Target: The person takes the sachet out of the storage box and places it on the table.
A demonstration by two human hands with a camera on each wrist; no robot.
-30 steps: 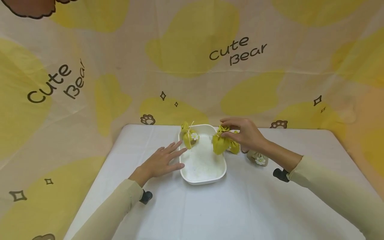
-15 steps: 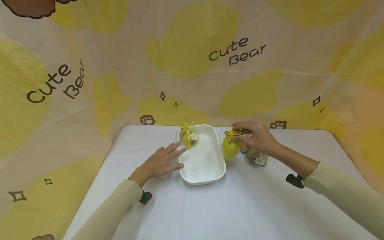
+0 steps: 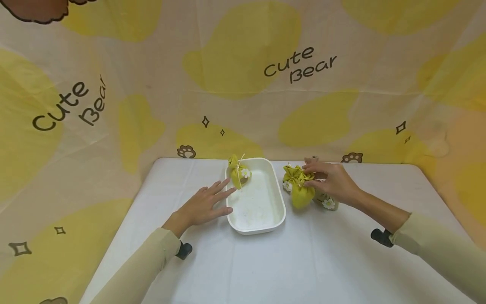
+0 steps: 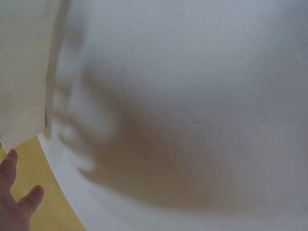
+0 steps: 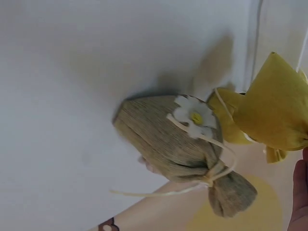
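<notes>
My right hand (image 3: 334, 180) pinches the gathered neck of a yellow drawstring pouch (image 3: 302, 196) to the right of the white tray (image 3: 258, 231). In the right wrist view this yellow pouch (image 5: 274, 108) hangs neck down at the right edge. Close behind it is a second yellow pouch (image 3: 290, 172) with a white flower. A brown-grey pouch (image 3: 322, 198), also with a flower, lies under my right hand, partly hidden. My left hand (image 3: 205, 204) has its fingers spread at the tray's left rim. A third yellow pouch (image 3: 238, 174) leans in the tray's back left corner.
A pinkish-brown item (image 3: 311, 160) shows just behind my right fingers, mostly hidden. The white-covered table (image 3: 273, 266) ends at a printed cloth backdrop (image 3: 235, 63) at the back. In the left wrist view the tray (image 4: 24, 72) stands at upper left.
My right hand has moved right, away from the tray, with the pinched yellow pouch, and sits slightly lower in view. The second yellow pouch shows at its left now. The left hand stays put.
</notes>
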